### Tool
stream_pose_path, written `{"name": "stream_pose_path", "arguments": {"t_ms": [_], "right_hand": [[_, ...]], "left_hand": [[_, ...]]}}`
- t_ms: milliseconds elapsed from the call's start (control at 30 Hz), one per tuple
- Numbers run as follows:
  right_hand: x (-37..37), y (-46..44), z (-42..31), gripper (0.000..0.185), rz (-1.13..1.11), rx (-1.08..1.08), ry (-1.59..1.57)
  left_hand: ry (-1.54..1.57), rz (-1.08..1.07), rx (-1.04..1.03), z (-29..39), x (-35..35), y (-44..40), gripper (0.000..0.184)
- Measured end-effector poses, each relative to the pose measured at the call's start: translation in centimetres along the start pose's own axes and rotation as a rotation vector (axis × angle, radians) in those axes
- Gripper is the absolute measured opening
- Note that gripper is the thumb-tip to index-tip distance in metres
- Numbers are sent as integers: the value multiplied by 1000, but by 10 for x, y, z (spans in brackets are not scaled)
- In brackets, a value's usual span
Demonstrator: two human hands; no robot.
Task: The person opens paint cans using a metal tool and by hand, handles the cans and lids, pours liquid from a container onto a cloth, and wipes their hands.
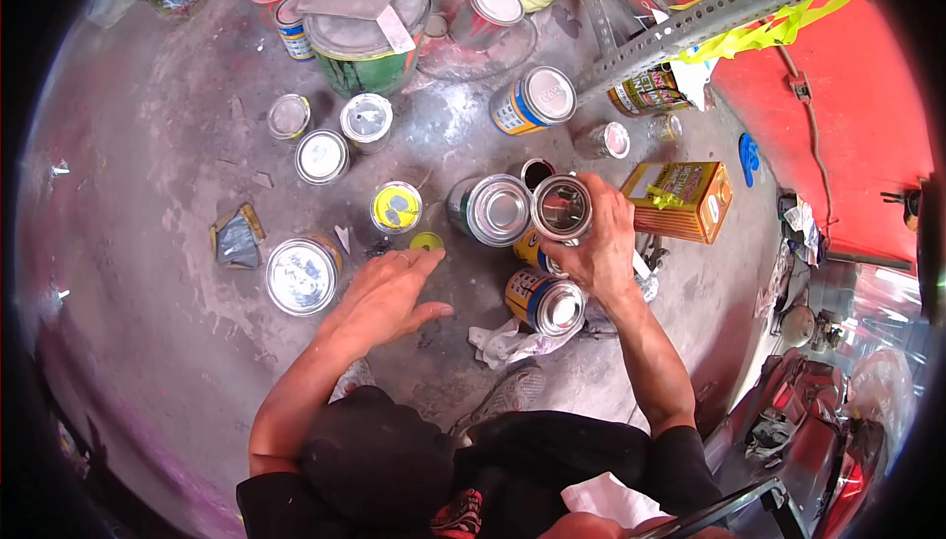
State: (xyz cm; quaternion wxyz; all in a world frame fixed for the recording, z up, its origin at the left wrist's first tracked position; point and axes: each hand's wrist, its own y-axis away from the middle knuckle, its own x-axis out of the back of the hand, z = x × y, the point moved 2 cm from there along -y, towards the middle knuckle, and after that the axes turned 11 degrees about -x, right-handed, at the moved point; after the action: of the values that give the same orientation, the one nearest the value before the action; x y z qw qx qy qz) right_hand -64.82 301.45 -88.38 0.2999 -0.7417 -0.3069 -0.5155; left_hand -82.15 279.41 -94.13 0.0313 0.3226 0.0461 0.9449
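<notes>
Right hand (pixel 606 238) gripping a shiny silver can (pixel 562 208) by its side, open-topped, round-rimmed, dark inside, left hand (pixel 382 295) loosely spread just beside a small yellow-green disc (pixel 426 240), wider tin (pixel 498 210) between both hands

Hand clearance and obstacles at floor level.
Open floor (pixel 163 165) extends left of the large can (pixel 301 276). A lane runs between the left hand (pixel 389 298) and the blue can (pixel 545 301); the rag (pixel 503 346) lies at its near right. A second lane leads from near to far between the yellow-lidded can (pixel 396 206) and the silver can (pixel 490 209). Around the open tin (pixel 562 206) in the right hand (pixel 603 243), room is tight: silver can left, dark cup (pixel 537 173) far left, square tin (pixel 694 208) right. The perforated bar (pixel 709 19) slants across the far right side.
</notes>
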Motion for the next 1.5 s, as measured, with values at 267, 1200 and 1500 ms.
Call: {"name": "stream_pose_path", "arguments": {"t_ms": [267, 1200, 1500], "right_hand": [[3, 9, 2, 79, 16, -322, -278], [-162, 74, -109, 81, -482, 134, -499], [-74, 59, -77, 82, -378, 41, -335]], "left_hand": [[22, 60, -26, -1, 1, 7, 68], [279, 762, 14, 21, 68, 32, 57], [77, -90, -303, 110, 72, -16, 42]]}}
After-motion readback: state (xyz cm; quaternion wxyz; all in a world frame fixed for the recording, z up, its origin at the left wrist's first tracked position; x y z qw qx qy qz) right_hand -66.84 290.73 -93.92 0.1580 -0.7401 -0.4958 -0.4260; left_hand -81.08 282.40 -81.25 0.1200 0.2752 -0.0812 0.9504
